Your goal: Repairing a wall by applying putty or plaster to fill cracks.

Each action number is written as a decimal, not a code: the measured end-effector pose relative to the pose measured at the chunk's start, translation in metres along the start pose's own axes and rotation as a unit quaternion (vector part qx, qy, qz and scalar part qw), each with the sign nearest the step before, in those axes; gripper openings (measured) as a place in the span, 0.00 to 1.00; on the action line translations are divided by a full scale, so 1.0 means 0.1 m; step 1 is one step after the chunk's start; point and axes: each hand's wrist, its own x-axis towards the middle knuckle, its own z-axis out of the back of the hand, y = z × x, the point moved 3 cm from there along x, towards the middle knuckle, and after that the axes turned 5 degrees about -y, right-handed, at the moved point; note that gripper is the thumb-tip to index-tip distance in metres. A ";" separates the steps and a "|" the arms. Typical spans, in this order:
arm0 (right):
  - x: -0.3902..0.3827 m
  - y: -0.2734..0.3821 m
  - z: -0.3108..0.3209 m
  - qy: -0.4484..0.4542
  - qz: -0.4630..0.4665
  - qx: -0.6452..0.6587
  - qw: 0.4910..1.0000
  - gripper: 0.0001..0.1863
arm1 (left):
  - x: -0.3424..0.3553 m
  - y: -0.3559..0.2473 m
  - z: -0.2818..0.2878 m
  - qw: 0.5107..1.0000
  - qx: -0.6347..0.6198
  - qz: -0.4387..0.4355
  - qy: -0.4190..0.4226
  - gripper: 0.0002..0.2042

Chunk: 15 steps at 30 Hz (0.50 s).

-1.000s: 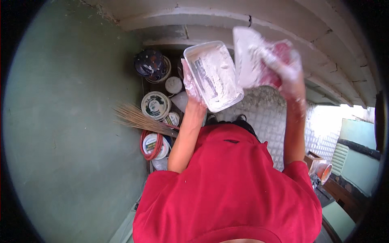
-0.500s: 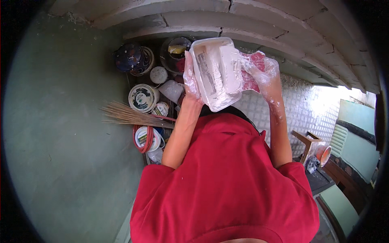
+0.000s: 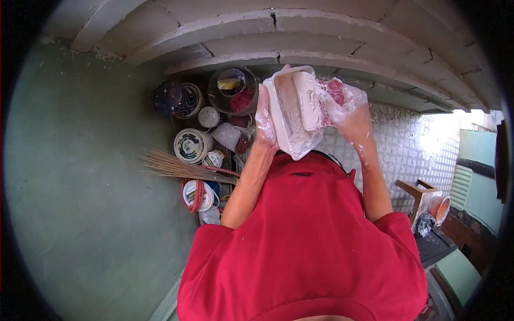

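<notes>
My left hand (image 3: 264, 120), smeared with white paste, grips a plastic tub (image 3: 289, 109) along its left side and holds it up at a tilt. Streaky white putty coats the inside. My right hand (image 3: 348, 112) is closed on a wide spreader with a red handle (image 3: 334, 92), also coated in paste. The spreader's blade is loaded with white putty (image 3: 309, 104) and rests in the right part of the tub, partly hidden by that putty.
Buckets (image 3: 190, 147), a clear container (image 3: 217, 91) and a straw broom (image 3: 176, 166) crowd along the green wall (image 3: 91, 176) at left. Stepped concrete (image 3: 348, 29) arches across the top. Tiled floor (image 3: 393, 150), a wooden frame (image 3: 420, 192) and an orange-lined bucket (image 3: 439, 210) lie at right.
The spreader came down from right of the tub into it. Since half a second ago, both hands and tub have shifted slightly down and right in view, and the tub looks more steeply tilted.
</notes>
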 end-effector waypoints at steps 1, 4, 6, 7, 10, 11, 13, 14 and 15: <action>-0.02 -0.03 0.01 0.000 -0.004 -0.001 1.000 0.11 | 0.00 0.03 0.00 1.000 0.003 -0.003 0.001 0.34; -0.07 -0.05 0.09 0.019 0.001 0.001 1.000 0.12 | -0.10 0.06 -0.11 0.999 0.031 -0.007 -0.007 0.35; -0.07 -0.12 0.14 0.024 -0.050 0.044 0.997 0.12 | -0.07 0.10 -0.14 0.999 0.020 0.015 0.024 0.35; -0.07 -0.16 0.14 0.045 -0.057 0.051 0.996 0.12 | -0.05 0.11 -0.15 0.999 0.033 0.013 0.010 0.35; -0.06 -0.23 0.16 0.022 -0.068 0.091 0.993 0.12 | 0.03 0.19 -0.13 0.999 0.037 0.035 0.007 0.36; -0.06 -0.26 0.15 0.024 -0.059 0.097 0.993 0.12 | 0.06 0.20 -0.11 0.998 0.041 0.041 0.011 0.35; -0.07 -0.32 0.12 0.024 -0.053 0.101 0.993 0.13 | 0.05 0.21 -0.05 0.998 0.043 0.052 0.015 0.35; -0.07 -0.33 0.11 0.028 -0.041 0.088 0.995 0.13 | 0.03 0.20 -0.03 0.997 0.044 0.064 0.003 0.35; -0.07 -0.35 0.10 0.021 -0.026 0.069 0.997 0.13 | 0.03 0.21 0.00 0.996 0.044 0.076 -0.010 0.35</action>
